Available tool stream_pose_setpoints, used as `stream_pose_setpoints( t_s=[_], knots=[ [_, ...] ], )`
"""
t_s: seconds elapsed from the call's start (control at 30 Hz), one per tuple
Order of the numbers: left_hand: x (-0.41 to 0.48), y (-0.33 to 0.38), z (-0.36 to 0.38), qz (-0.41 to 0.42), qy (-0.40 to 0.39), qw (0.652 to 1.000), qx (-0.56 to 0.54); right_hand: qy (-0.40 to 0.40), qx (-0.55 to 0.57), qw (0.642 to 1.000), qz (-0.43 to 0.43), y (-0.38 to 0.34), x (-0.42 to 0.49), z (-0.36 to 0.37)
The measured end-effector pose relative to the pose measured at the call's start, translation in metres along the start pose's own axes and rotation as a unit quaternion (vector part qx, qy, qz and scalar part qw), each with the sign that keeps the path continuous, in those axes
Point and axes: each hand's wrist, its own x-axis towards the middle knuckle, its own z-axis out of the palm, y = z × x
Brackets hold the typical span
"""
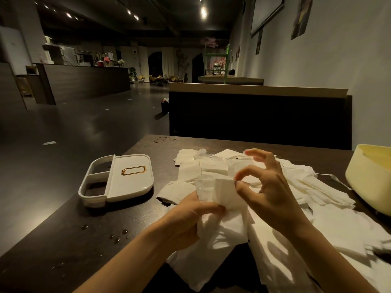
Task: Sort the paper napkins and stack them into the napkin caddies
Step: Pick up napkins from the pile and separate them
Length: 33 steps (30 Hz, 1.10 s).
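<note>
Table [63, 240] with gold-framed caddy [131, 178]; left hand [190, 216], right hand [268, 193] pinch napkin [224, 191].

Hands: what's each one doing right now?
Left hand: grips the folded napkin.
Right hand: pinches the same napkin's top corner.

the yellow tub [368, 181] runs off the right edge, the napkin pile [330, 235] off the bottom

Bare forearms [135, 252] — left grip [186, 218], right grip [270, 195] — likewise bare.
</note>
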Motion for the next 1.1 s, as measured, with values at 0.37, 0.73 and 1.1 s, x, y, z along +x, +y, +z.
stream_pose_setpoints(
  t_s=[0.37, 0.73, 1.1],
  knots=[
    [0.004, -0.004, -0.007, -0.091, 0.022, 0.994, -0.048, -0.031, 0.409, 0.893, 0.186, -0.012, 0.007, -0.019],
    [0.005, -0.001, 0.0, -0.029, -0.022, 0.999, -0.039, -0.051, 0.206, 0.966, 0.147, -0.01, 0.001, 0.012],
    [-0.002, 0.021, -0.032, 0.102, 0.133, 0.979, -0.112, -0.189, 0.145, 0.971, -0.02, -0.006, -0.005, -0.001]
  ],
)
